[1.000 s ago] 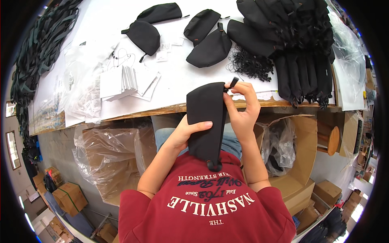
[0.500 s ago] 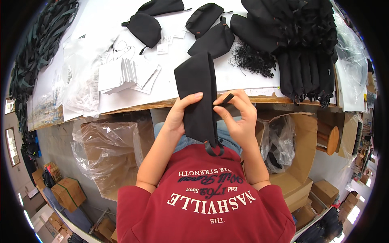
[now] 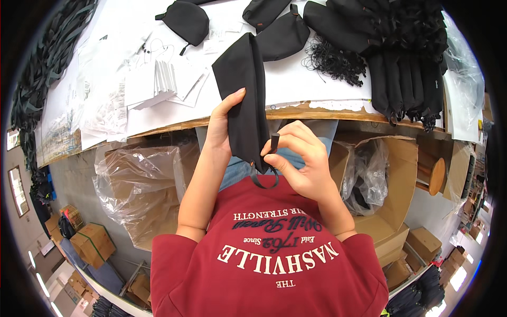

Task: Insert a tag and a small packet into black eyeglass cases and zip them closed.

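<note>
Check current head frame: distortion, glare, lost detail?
Head view: fisheye bow in the table's front edge, black corners; glare streaks on the clear plastic at left; held black pouch readable, stacked pouches at upper right merge darkly.

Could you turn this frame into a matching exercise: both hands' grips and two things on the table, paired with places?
1. Left grip
2. Right grip
3. White cards
4. Tangled black cords

A. On the small black pull tab
B. On the table, right of the black pouch
C. On the side of the black pouch
D. On the table, left of the black pouch

Pairs: 1-C, 2-A, 3-D, 4-B
</note>
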Tool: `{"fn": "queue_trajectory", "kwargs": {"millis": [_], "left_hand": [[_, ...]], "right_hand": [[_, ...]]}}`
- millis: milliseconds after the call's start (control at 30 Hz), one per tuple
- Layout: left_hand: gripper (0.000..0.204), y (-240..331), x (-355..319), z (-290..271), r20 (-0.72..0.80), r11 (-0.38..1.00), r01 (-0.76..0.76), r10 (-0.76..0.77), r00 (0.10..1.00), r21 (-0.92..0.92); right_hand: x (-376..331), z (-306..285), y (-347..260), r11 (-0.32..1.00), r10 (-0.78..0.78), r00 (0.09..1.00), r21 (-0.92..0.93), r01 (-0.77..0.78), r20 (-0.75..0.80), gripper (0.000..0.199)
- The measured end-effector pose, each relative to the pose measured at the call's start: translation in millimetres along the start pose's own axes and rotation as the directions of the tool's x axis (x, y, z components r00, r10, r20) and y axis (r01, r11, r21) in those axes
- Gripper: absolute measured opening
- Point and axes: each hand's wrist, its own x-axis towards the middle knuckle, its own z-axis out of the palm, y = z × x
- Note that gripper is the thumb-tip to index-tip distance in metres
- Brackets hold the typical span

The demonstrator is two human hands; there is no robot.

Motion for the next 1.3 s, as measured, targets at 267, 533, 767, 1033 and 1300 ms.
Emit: {"fn": "queue_trajectory", "kwargs": {"millis": [267, 533, 767, 1033, 1300], "left_hand": [[0.023, 1, -1, 6, -0.003, 1.0, 0.001, -0.001, 1.0, -0.03], [0.021, 6, -8, 7, 0.026, 0.994, -0.105, 0.104, 0.994, 0.026], [0.022, 10, -7, 1, -0.028, 0.983, -0.183, 0.183, 0.983, 0.017], [0.022, 11, -8, -1, 0.088, 0.977, -0.211, 0.212, 0.973, -0.021], [0.037, 8, -8, -11, 0.006, 0.988, -0.148, 0.148, 0.989, 0.054]], "right_hand": [[-3, 11, -2, 0.919, 0.254, 0.96, 0.339, -0.201, -0.119, 0.011], [-13, 4, -3, 0.997, 0.078, 0.995, -0.029, -0.076, 0.069, 0.013], [-20, 6, -8, 0.981, 0.031, 0.997, -0.194, -0.018, 0.063, 0.015], [-19, 0, -7, 0.992, 0.114, 0.991, -0.058, -0.111, 0.064, 0.019], [9, -9, -11, 0.937, -0.103, 0.991, -0.324, 0.127, 0.091, 0.019]]}}
